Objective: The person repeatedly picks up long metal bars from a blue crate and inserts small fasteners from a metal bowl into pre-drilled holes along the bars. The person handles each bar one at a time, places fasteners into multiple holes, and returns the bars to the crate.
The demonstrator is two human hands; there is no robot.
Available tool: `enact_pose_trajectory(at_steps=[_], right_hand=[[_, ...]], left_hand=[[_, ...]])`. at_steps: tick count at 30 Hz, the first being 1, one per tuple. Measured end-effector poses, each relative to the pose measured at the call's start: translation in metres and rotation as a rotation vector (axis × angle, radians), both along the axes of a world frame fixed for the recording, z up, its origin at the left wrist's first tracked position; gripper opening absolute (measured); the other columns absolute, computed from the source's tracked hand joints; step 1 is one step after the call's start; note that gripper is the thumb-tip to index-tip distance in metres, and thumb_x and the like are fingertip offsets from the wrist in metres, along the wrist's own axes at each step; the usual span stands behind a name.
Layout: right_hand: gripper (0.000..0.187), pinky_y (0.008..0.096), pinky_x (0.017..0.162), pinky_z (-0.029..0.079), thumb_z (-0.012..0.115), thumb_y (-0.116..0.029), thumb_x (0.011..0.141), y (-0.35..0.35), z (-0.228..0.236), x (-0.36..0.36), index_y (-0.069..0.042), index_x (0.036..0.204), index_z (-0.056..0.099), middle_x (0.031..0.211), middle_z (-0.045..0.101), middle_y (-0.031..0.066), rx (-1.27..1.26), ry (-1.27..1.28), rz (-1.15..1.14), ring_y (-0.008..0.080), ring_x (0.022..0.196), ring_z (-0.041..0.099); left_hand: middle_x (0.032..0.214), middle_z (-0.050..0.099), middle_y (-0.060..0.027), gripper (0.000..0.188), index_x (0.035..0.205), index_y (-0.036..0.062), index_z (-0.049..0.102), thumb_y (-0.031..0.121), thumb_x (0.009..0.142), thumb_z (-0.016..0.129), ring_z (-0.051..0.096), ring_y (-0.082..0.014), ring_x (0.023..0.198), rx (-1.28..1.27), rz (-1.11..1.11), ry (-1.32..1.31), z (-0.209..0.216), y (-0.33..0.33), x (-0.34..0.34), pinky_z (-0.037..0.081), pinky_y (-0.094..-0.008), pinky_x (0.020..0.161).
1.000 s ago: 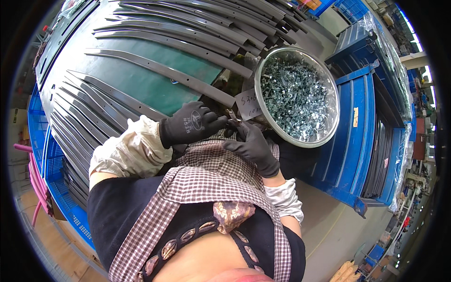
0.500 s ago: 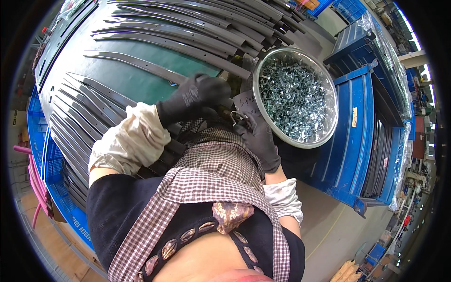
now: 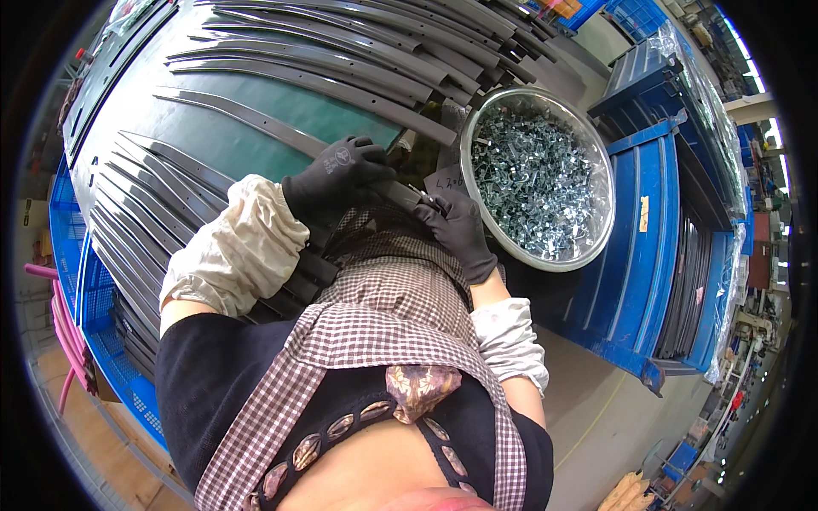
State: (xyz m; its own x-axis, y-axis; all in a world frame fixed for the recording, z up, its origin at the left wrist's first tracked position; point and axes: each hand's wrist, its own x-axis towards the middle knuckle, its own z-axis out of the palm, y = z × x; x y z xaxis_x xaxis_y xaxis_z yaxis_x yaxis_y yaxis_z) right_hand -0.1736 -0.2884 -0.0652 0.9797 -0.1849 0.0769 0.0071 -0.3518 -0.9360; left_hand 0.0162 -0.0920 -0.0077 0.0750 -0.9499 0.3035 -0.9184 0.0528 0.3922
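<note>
My left hand (image 3: pixel 341 175), in a black glove, is closed round a long dark strip (image 3: pixel 247 122) near its right end. The strip slants across the green table top, its end jutting out past the fingers. At that end my black-gloved right hand (image 3: pixel 457 228) is closed, fingertips pinched on a small shiny metal piece (image 3: pixel 423 197); its exact shape is mostly hidden. Just right of this hand stands a round bowl (image 3: pixel 607 204) heaped with small shiny metal pieces (image 3: pixel 537 179).
Many similar dark strips (image 3: pixel 341 51) lie in rows at the table's far side, and more strips (image 3: pixel 145 204) at the left. A blue metal rack (image 3: pixel 626 255) with strips inside stands right of the bowl. A blue plastic crate (image 3: pixel 128 375) is at lower left.
My right hand has moved up and slightly left to the strip's end. My left hand, blurred before, has lowered a little and now grips the strip, whose end shows.
</note>
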Motion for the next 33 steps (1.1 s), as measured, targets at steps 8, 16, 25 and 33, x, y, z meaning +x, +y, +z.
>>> enact_pose_trajectory(at_steps=[8,16,25,33], right_hand=[[0.026,0.0433,0.070,0.051,0.060,-0.025,0.099,-0.003,0.025,-0.049,0.000,0.100,0.067,0.087,0.068,0.0196,-0.331,-0.047,-0.077,0.0390,0.080,0.066],[0.020,0.0431,0.066,0.050,0.062,-0.020,0.097,-0.002,0.025,-0.044,0.000,0.097,0.067,0.083,0.068,0.0156,-0.419,-0.009,0.017,0.0370,0.074,0.065],[0.011,0.0416,0.060,0.050,0.069,-0.019,0.088,0.010,0.059,-0.029,-0.009,0.087,0.064,0.073,0.066,0.0115,-0.844,-0.132,0.075,0.0304,0.065,0.066],[0.019,0.0387,0.064,0.051,0.071,-0.025,0.090,-0.076,0.062,-0.049,-0.007,0.095,0.071,0.076,0.068,0.0112,-0.719,0.165,-0.232,0.0281,0.068,0.067]], left_hand=[[0.098,0.061,-0.0088,0.045,0.112,0.0095,0.070,0.032,0.074,0.077,0.058,-0.0315,0.093,-0.019,-0.029,-0.040,-0.006,0.002,0.004,0.049,-0.0439,0.078],[0.097,0.062,-0.0069,0.047,0.116,0.0100,0.069,0.027,0.074,0.077,0.057,-0.0304,0.088,-0.011,-0.077,-0.131,-0.006,0.002,0.004,0.049,-0.0437,0.073],[0.098,0.064,-0.0070,0.039,0.111,0.0090,0.071,0.020,0.075,0.077,0.058,-0.0288,0.082,0.061,-0.068,-0.029,0.004,0.007,0.001,0.049,-0.0408,0.073],[0.088,0.065,-0.0070,0.026,0.098,0.0071,0.071,0.017,0.075,0.078,0.062,-0.0290,0.084,0.229,0.155,0.324,0.011,0.051,0.014,0.051,-0.0397,0.079]])
